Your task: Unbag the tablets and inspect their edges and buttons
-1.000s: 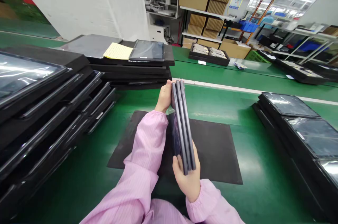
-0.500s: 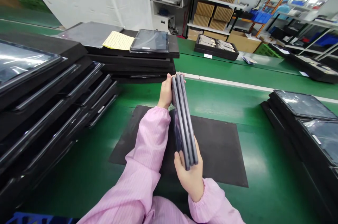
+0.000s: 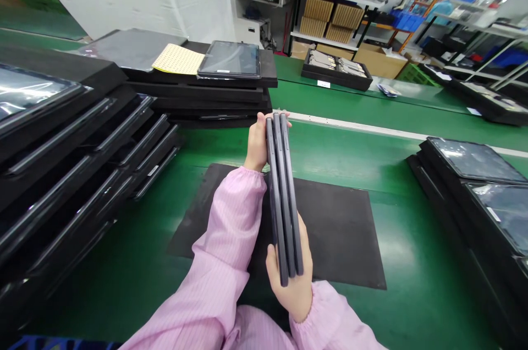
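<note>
Three grey tablets (image 3: 284, 196) stand on edge, pressed side by side, held up between my two hands. My left hand (image 3: 259, 141) is closed around their far end, its fingertips showing past the top corner. At the near end my right hand (image 3: 293, 278) grips the stack from below, thumb on the left side and fingers along the right. The long edges with buttons face up toward me; the screens are mostly hidden. Beneath the tablets lies a black mat (image 3: 338, 234) on the green bench (image 3: 412, 300).
Black foam trays (image 3: 103, 146) holding tablets are piled at left. Behind them, another pile carries a tablet (image 3: 231, 59) and a yellow sticker sheet (image 3: 178, 59). More trayed tablets (image 3: 478, 160) stand at right. A black box of parts (image 3: 336, 69) sits at the back.
The near end of the tablets and my right hand have shifted slightly left and toward me. The stack now looks more upright in view. Both hands keep their grip.
</note>
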The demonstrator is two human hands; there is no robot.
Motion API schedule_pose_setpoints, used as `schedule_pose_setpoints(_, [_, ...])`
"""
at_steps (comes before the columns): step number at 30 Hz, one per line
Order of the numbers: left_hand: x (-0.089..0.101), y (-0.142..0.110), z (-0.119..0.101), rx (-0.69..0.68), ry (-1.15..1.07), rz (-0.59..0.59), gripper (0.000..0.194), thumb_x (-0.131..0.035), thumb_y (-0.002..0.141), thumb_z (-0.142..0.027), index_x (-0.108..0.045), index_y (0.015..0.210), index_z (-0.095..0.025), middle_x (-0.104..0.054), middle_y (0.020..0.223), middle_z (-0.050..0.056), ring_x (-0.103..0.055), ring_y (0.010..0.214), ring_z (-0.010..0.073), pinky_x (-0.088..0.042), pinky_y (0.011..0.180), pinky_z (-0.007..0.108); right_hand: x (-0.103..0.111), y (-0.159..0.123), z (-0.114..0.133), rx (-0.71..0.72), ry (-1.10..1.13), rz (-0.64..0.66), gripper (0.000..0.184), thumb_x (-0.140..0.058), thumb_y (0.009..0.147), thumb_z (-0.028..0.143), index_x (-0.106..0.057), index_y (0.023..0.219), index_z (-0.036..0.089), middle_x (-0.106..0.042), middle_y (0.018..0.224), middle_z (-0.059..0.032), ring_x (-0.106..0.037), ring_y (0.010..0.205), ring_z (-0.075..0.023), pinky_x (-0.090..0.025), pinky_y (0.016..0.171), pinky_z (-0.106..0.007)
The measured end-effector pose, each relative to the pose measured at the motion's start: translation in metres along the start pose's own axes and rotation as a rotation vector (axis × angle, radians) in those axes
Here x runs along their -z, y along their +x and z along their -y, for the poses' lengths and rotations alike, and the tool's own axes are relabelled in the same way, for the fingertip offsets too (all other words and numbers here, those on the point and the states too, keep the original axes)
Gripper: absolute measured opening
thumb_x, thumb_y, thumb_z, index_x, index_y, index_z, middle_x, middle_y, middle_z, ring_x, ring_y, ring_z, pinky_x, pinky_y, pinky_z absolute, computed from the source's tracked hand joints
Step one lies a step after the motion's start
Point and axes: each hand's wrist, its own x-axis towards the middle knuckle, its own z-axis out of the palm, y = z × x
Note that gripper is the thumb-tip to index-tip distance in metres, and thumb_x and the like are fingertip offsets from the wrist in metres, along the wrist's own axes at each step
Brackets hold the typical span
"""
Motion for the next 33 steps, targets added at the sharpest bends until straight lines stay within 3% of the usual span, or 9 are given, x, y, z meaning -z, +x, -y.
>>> schedule_pose_setpoints(5, [-0.001,-0.003,-0.005,-0.006,-0.064,0.022,0.072,-0.036,0.092,-0.079,-0.077,0.084,-0.02,-0.075,0.076,0.006,-0.068,0.067,0.0177,-0.054,0.063,0.03,0.001,-0.003,0.0,0.067,-0.028,-0.017,0.071,-0.055,0.094,0.023,-0.032,0.161,0.027,-0.055,0.151,-0.0146,-0.06,0.135,-0.0345,-0.06,0.101,-0.056])
schedule_pose_setpoints(17, [0.001,0.0,-0.004,0.012,-0.023,-0.028,0.072,-0.039,0.09,-0.081,-0.075,0.078,-0.019,-0.073,0.074,0.007,-0.071,0.075,0.0192,-0.056,0.067,0.031,0.001,0.002,0.002,0.042,0.007,0.009,0.071,-0.055,0.092,0.017,-0.031,0.159,0.024,-0.056,0.148,-0.0172,-0.059,0.135,-0.0375,-0.057,0.104,-0.059])
schedule_pose_setpoints(24, [0.002,-0.002,-0.004,-0.007,-0.027,-0.026,0.073,-0.04,0.088,-0.083,-0.076,0.079,-0.019,-0.074,0.074,0.005,-0.07,0.073,0.0178,-0.058,0.076,0.032,0.001,0.002,0.001,0.05,-0.027,0.002,0.073,-0.056,0.092,0.017,-0.03,0.16,0.024,-0.057,0.146,-0.0173,-0.062,0.131,-0.0353,-0.06,0.101,-0.056])
schedule_pose_setpoints(28, [0.003,-0.002,-0.005,-0.013,-0.03,-0.016,0.073,-0.042,0.086,-0.084,-0.077,0.08,-0.02,-0.074,0.074,0.005,-0.07,0.073,0.018,-0.057,0.072,0.031,0.007,0.002,0.001,0.095,0.001,0.04,0.074,-0.059,0.094,0.027,-0.028,0.161,0.022,-0.052,0.152,-0.018,-0.057,0.137,-0.0357,-0.057,0.105,-0.054])
schedule_pose_setpoints(33, [0.003,-0.002,-0.006,0.008,-0.005,-0.033,0.075,-0.036,0.089,-0.083,-0.075,0.079,-0.019,-0.073,0.074,0.007,-0.071,0.076,0.0203,-0.057,0.072,0.033,0.023,0.006,0.001,0.127,0.168,0.226,0.086,-0.052,0.099,0.056,-0.011,0.166,0.02,-0.027,0.168,-0.0178,-0.034,0.153,-0.0397,-0.037,0.12,-0.06])
